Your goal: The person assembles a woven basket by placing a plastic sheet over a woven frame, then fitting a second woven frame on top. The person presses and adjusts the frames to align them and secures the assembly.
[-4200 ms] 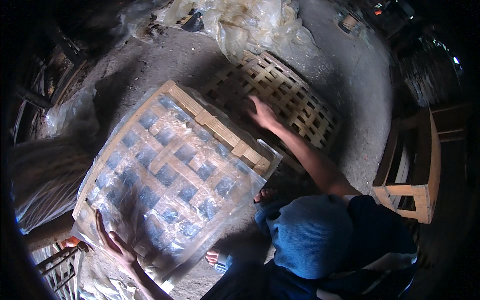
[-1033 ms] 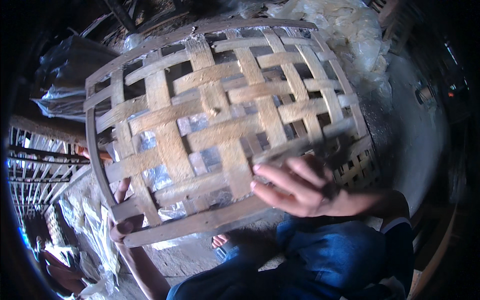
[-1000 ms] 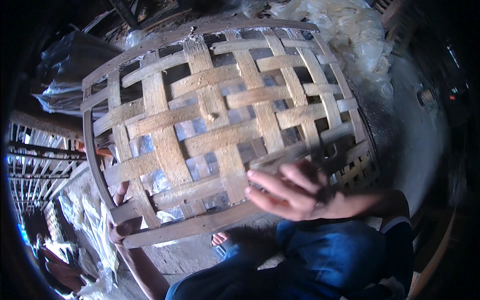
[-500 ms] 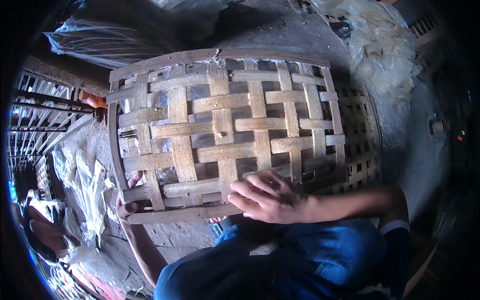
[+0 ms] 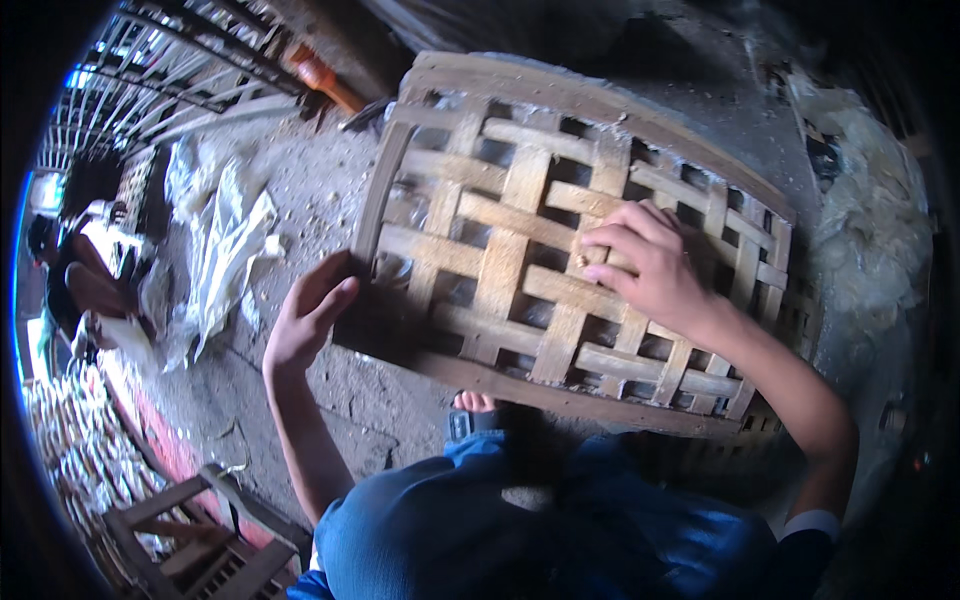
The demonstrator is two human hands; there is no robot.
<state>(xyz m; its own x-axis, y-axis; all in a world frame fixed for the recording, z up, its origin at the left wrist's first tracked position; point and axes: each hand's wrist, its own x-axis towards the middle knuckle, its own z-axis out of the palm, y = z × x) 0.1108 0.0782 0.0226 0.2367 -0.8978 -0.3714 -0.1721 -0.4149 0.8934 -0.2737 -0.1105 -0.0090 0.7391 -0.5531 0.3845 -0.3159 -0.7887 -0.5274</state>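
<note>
A woven bamboo panel [image 5: 500,275] in a wooden frame lies tilted before me, its pale slats crossing with square gaps between them. At its left edge is my left hand [image 5: 300,325], thumb and fingers closing on the frame near the lower left corner; the fingertips are partly lost in shadow. My right hand [image 5: 655,265] rests over the middle of the weave with curled fingers. Its thumb and forefinger come together at a small pale lump [image 5: 584,259] on a slat; what lies between them is too small to name.
Crumpled clear plastic sheeting [image 5: 215,245] lies on the dusty floor at left, and more plastic [image 5: 870,200] is heaped at right. An orange object [image 5: 325,75] stands by a slatted rack [image 5: 170,75]. Near the lower left is a wooden frame [image 5: 215,500]. Another person [image 5: 90,280] sits at far left.
The panel has turned clockwise and shifted right in view. My right hand has moved from its lower edge up onto the weave. My left hand stays by the left edge.
</note>
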